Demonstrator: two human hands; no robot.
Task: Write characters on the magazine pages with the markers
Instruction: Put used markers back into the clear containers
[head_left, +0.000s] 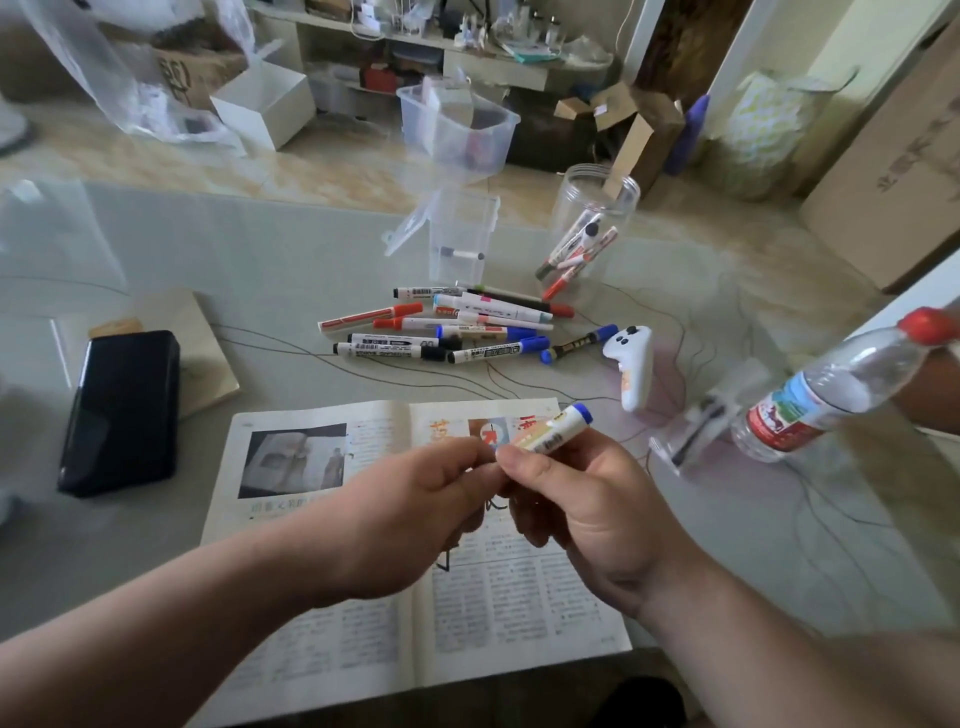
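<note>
I hold the marker (550, 434) in the air over the open magazine (332, 623), which lies flat against the near edge of the table (260, 249), right under both hands. The marker's long axis runs slantwise, its blue end up and away toward the table's far right corner and its other end down toward me. So the page I want lies straight below, and the writing end looks to be the one nearest the paper. My right hand (582, 514) is the nearer one to it. It wraps the barrel, fingers curled round and thumb across the top. My left hand (415, 509) comes in from the left with its fingertips (483, 457) bunched in a narrow pinch against the marker's near end. That end is hidden between my fingers, so I cannot tell whether a cap sits there or is already off. I judge this to be the uncapping step, calling for a pull apart along the barrel's line. The right-hand page is the closer one for the right hand to drop onto. The spare markers (447, 332) lie in a loose pile beyond the magazine's far edge, toward the middle of the table.
</note>
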